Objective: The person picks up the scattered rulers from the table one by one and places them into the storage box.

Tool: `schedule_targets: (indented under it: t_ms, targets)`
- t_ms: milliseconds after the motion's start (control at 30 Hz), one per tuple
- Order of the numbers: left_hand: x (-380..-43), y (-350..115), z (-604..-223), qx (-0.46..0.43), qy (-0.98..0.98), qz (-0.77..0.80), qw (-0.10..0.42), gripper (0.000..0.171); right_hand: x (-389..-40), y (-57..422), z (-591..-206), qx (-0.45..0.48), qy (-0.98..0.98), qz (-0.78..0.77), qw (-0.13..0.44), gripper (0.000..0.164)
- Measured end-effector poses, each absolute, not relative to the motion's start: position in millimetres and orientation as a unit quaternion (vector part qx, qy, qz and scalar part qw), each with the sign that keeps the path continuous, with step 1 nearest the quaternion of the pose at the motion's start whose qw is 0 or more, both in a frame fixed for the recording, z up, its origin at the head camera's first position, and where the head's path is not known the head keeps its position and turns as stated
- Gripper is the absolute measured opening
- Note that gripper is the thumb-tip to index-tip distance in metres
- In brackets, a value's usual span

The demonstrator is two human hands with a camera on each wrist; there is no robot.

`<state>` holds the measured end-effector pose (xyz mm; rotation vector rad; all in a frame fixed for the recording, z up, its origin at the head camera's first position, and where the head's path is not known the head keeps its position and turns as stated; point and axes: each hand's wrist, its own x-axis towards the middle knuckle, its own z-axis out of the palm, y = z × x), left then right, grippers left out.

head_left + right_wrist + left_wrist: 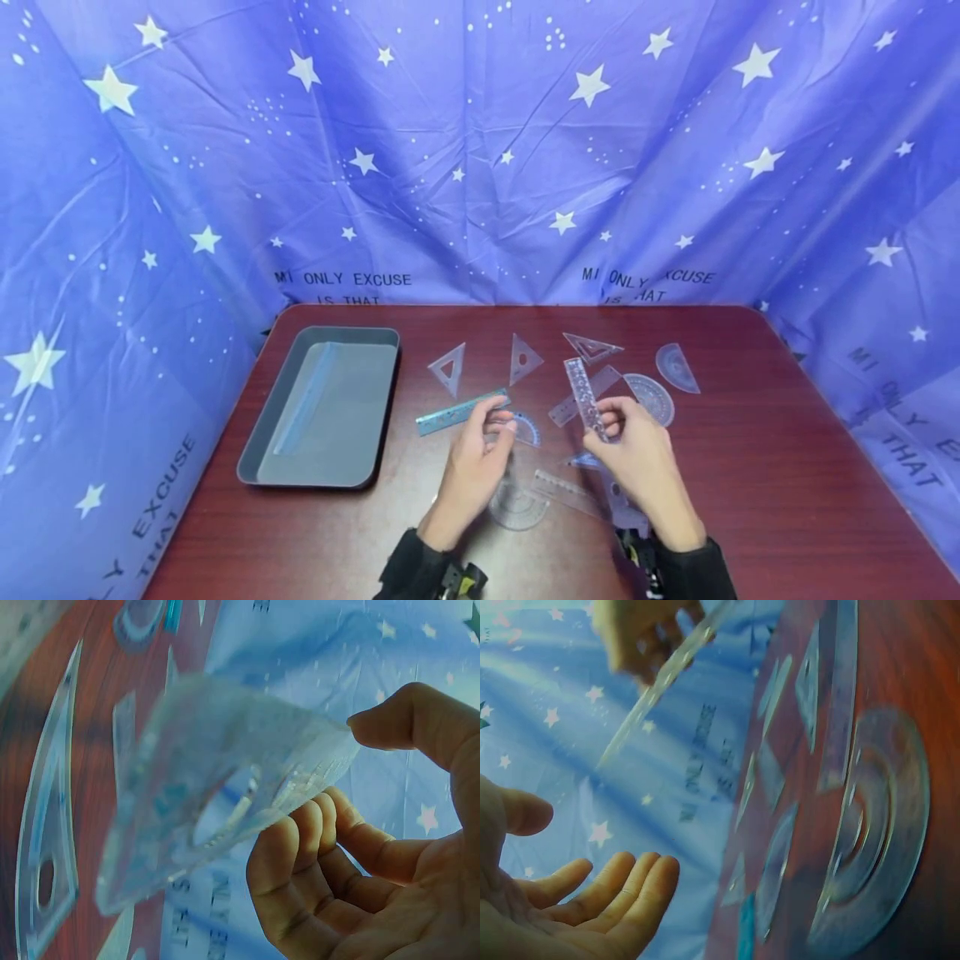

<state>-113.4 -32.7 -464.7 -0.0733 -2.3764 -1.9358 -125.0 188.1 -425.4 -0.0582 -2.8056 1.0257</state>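
Note:
My right hand (636, 442) pinches a clear patterned ruler (581, 385) between thumb and fingers, above the table. In the right wrist view the ruler (217, 787) reaches out from the fingertips, close to the camera. My left hand (477, 462) holds nothing; its fingers are loosely bent with the palm free in the left wrist view. Near its fingertips lie a teal ruler (442, 419) and a small blue-marked protractor (529, 430). Below the left hand is a larger clear protractor (519, 510), partly hidden. Another clear ruler (562, 490) lies between the hands.
At left stands a grey tray (381, 417) with a bluish ruler (307, 400) inside. Toward the back lie triangle set squares, one (448, 367) nearest the tray. Clear protractors (678, 367) lie at the right, with another ruler (562, 410) behind the held one.

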Motion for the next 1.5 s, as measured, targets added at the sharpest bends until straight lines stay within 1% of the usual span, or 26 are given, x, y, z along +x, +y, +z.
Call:
schedule_targets:
  t_ms: [67,300,633,933,1100,1200,1333,1500]
  targets:
    - [-113,-26,-467,-0.021,-0.759,-0.65,0.029,0.037,-122,179,-427,-0.008,-0.935,0.345,0.084,0.034]
    - [-110,-6,-470,-0.03,-0.661,-0.749,-0.026,0.036,-113,151,-435,0.03,-0.932,0.347,0.104,0.034]
    - [-106,2,-471,-0.001,-0.685,-0.729,0.014,0.025,-105,136,-446,0.049,-0.922,0.364,0.119,0.035]
    - [-105,1,-472,0.013,-0.683,-0.73,0.013,0.025,-107,138,-451,0.068,-0.908,0.392,0.129,0.036]
    - [-107,-3,-472,0.007,-0.684,-0.729,0.009,0.026,-108,140,-453,0.091,-0.904,0.394,0.14,0.039]
    - [-110,-7,-471,-0.002,-0.689,-0.725,0.012,0.026,-109,142,-454,0.102,-0.899,0.401,0.142,0.038]
    - [-117,-17,-467,-0.007,-0.722,-0.691,0.034,0.028,-110,150,-453,0.099,-0.893,0.418,0.137,0.034]
    - [-130,-45,-460,-0.001,-0.769,-0.636,0.06,0.033,-111,167,-451,0.072,-0.898,0.414,0.13,0.033]
